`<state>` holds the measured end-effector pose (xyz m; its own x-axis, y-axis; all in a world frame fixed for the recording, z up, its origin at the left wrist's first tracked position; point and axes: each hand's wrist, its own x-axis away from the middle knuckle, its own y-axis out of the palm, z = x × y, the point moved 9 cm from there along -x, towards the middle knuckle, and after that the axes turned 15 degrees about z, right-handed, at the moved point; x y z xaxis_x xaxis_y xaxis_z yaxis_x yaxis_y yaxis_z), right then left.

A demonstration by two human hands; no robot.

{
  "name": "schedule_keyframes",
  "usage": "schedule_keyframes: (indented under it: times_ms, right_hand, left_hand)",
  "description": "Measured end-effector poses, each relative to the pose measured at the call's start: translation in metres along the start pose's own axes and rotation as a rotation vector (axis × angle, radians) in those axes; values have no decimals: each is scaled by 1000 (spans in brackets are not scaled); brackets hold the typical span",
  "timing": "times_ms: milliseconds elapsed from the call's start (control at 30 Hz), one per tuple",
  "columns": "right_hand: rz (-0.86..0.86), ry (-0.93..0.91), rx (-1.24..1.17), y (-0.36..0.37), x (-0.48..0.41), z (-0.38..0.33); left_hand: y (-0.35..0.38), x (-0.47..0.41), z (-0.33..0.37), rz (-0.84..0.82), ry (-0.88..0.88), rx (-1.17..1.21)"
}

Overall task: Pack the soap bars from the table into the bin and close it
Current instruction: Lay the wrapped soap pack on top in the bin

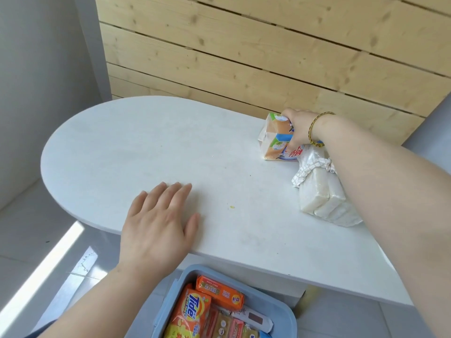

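The left hand [158, 220] lies flat at 7 o'clock on the white oval desk [146, 142], palm down at the near edge, fingers straight and relaxed, grasping nothing.

Below the desk edge at 6 o'clock sits the blue bin [170, 298], open at the top. Packed soap bars lie in it: an orange Tide pack [192, 311] along its left side and an orange wrapped bar [219, 290] across its far end, with more wrapped bars beside them running out of view.

At 2 o'clock on the desk, close to the wooden plank wall [268, 45], the right hand [301, 129] is clenched from above round a wrapped soap pack [275, 140] printed in orange, blue and white. The pack is tipped up on one edge, its lower edge on the desk. A yellow braided bracelet [314, 128] circles that wrist.

Just right of the pack, at 3 o'clock, a clear bag of pale white soap bars [324, 196] lies on the desk, partly under the right forearm, touching the wrapped pack at its knotted end
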<state>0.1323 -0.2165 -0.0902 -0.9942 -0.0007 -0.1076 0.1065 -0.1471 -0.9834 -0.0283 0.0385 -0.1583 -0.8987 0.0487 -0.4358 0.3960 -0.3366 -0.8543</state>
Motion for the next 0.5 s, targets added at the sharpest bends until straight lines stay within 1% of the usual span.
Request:
schedule_keyframes:
  times_ms: [133, 300, 400, 500]
  right_hand:
    - [117, -15, -80, -14, 10, 2]
    - [357, -13, -208, -75, 35, 3]
    - [428, 10, -338, -112, 63, 1]
    - [457, 11, -487, -136, 96, -4]
  left_hand:
    - [4, 1, -3, 6, -23, 34]
    - [5, 2, -5, -3, -43, 78]
    - [1, 4, -3, -1, -35, 122]
    - [-11, 8, 0, 44, -7, 228]
